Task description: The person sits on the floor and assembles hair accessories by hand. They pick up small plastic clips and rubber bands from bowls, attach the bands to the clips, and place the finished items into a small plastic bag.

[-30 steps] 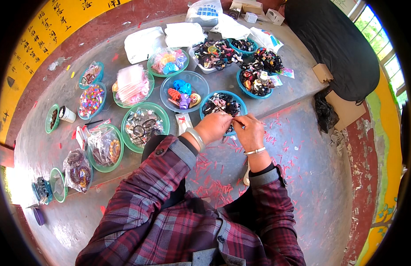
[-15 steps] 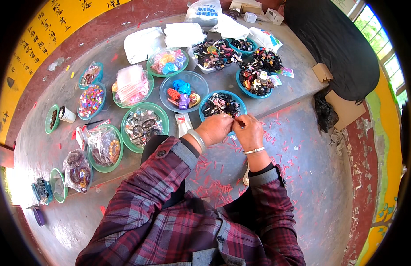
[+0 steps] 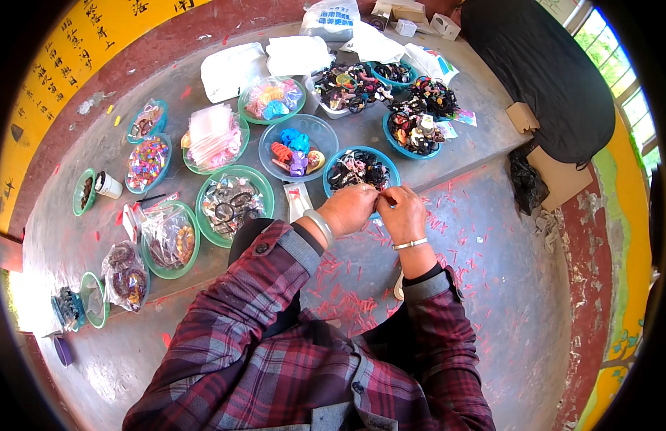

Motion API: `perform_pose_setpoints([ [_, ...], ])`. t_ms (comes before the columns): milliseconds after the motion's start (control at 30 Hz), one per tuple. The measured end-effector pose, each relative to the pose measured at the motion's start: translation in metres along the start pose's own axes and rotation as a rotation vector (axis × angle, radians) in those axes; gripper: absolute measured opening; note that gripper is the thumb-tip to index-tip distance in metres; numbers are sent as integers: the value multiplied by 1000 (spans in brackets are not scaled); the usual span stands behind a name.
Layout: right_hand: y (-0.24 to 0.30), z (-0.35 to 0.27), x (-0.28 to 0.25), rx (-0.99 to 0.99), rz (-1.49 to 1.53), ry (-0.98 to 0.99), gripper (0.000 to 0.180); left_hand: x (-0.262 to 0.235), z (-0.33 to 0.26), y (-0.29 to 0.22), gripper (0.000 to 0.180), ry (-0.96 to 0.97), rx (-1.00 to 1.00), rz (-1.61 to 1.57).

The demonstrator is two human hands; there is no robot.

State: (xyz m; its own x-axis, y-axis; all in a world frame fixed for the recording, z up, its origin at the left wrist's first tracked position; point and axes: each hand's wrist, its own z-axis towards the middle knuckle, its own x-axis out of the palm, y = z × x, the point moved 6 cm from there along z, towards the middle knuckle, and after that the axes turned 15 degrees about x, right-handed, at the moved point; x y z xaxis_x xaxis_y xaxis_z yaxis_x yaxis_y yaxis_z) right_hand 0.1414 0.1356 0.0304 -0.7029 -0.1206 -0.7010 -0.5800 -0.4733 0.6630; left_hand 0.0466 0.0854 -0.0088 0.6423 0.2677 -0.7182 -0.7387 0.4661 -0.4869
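Note:
My left hand (image 3: 348, 210) and my right hand (image 3: 402, 215) meet at the fingertips, just over the near rim of a blue bowl (image 3: 397, 174). Fingers on both sides are pinched together, and a small dark bit shows at the right fingertips. What exactly they grip is too small to make out. Inside that bowl lie black hair ties (image 3: 358, 169) with small pale and pink pieces among them. Each wrist wears a bangle, and plaid sleeves cover the forearms.
Left of my hands stand a clear bowl (image 3: 333, 128) of coloured coils and a green bowl (image 3: 269, 188) of packaged black bands. More hair ties fill a white tub (image 3: 324, 108) and another blue bowl (image 3: 390, 141) behind. Red scraps (image 3: 347, 310) litter the lower floor beyond the ledge.
Almost nothing differs. My right hand has shifted very slightly, and the fingertips stay together over the bowl's rim.

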Motion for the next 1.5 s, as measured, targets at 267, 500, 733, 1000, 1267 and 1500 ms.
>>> perform_pose_setpoints([
  [267,-10,4,1,50,156,43,6,-7,2,1,12,-111,-87,-182],
  [500,-29,10,10,252,437,232,10,-8,-2,10,20,-184,-222,-387],
  [733,-30,11,10,304,487,284,11,-11,-3,11,21,-191,-313,-459],
  [1000,-25,9,8,216,365,222,13,-18,1,1,14,-211,-51,-130],
  [1267,-22,7,9,110,128,189,12,-1,-2,0,10,-17,22,142],
  [1500,-11,4,4,72,22,78,7,0,0,-6,10,-29,6,99],
])
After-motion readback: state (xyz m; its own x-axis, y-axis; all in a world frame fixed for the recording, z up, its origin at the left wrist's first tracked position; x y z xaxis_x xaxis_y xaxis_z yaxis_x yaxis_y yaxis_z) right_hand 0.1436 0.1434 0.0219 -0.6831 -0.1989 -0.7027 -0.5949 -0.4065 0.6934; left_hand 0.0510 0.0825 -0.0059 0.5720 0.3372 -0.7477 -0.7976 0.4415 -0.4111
